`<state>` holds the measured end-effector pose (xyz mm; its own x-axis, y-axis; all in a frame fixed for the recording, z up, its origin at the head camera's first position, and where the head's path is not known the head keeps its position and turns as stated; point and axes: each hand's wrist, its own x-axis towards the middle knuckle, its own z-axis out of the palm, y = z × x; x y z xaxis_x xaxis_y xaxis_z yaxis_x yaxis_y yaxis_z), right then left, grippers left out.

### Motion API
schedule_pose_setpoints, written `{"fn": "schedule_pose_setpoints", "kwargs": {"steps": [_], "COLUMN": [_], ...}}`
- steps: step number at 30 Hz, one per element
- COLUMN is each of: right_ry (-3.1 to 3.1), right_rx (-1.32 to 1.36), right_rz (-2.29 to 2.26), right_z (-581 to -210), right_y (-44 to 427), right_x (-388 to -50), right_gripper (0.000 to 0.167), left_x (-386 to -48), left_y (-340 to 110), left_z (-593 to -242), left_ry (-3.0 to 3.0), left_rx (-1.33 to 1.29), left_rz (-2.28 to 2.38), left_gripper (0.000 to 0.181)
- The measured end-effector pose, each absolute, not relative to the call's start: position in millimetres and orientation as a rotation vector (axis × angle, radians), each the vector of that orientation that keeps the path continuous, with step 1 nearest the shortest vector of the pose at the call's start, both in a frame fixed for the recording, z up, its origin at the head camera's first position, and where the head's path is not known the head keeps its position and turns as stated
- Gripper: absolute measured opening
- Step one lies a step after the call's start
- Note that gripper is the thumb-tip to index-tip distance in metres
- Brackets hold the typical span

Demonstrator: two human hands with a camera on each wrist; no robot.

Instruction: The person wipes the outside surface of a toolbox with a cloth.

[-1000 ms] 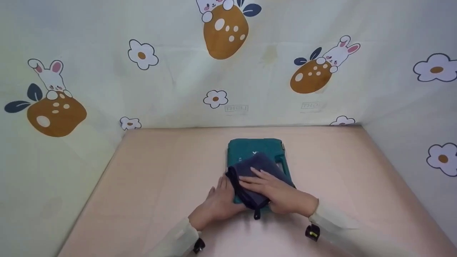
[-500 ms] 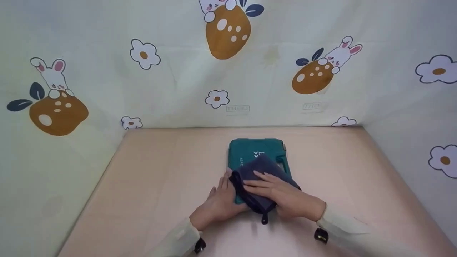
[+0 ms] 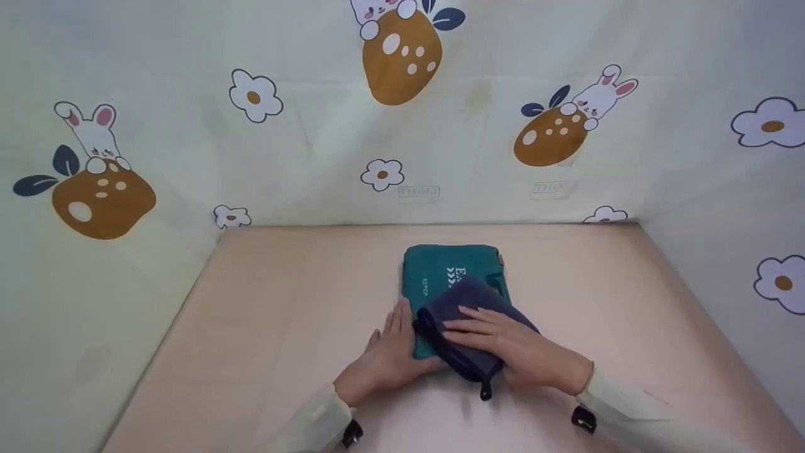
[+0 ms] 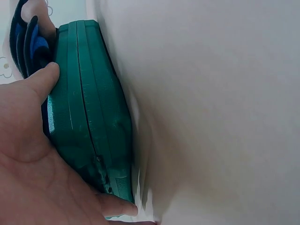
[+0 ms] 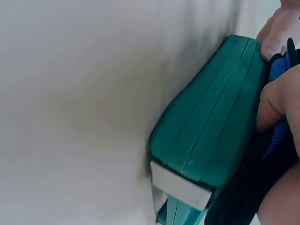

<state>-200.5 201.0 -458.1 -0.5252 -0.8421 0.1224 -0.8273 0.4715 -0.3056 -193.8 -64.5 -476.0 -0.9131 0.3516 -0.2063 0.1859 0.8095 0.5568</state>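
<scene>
A green plastic carrying case (image 3: 434, 261) with white lettering lies flat on the table. My left hand (image 3: 390, 355) braces its near left corner, straight fingers along the left side and thumb on the near side. On top of the case is a folded dark blue cloth (image 3: 462, 292) with a small hanging loop, covering much of the lid and overhanging the near right part. My right hand (image 3: 516, 346) holds this cloth, its fingers lying on top and its thumb (image 5: 274, 105) bent at the near folds. In the left wrist view the case's seam (image 4: 82, 84) shows.
Pale pinkish table surface (image 3: 302, 283) surrounds the case. Behind it and at both sides rise cloth walls (image 3: 314, 151) printed with rabbits, fruit and flowers. A dark band (image 3: 583, 418) is on the right wrist, and another (image 3: 352, 434) on the left.
My right hand has slid the cloth right and toward me across the lid, uncovering more of the white lettering. The left hand and the case have stayed about in place.
</scene>
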Motion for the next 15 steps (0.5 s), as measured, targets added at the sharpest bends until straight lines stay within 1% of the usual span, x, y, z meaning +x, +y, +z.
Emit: {"fn": "schedule_pose_setpoints", "kwargs": {"steps": [2, 5, 7, 13, 15], "right_ry": [2.657, 2.644, 2.629, 2.591, 2.579], "right_rx": [-1.510, -1.486, -1.450, -1.355, -1.324], "right_rz": [-0.514, -0.559, -0.620, -0.864, -0.938], "right_z": [-458.3, -458.2, -458.5, -462.6, -464.3], "right_y": [205.2, 211.9, 217.1, 233.8, 237.2], "right_x": [-201.3, -203.9, -207.0, -222.9, -229.4], "right_gripper": [0.105, 0.101, 0.098, 0.101, 0.098], "left_x": [-193.4, -192.9, -192.6, -192.6, -192.8], "left_y": [-64.0, -63.5, -63.2, -63.7, -64.2], "left_z": [-475.9, -475.6, -474.9, -474.2, -474.4], "left_ry": [2.689, 2.679, 2.674, 2.665, 2.664], "left_rx": [0.405, 0.390, 0.381, 0.365, 0.361], "left_rz": [0.798, 0.817, 0.828, 0.825, 0.826], "left_gripper": [0.126, 0.128, 0.128, 0.131, 0.131]}}
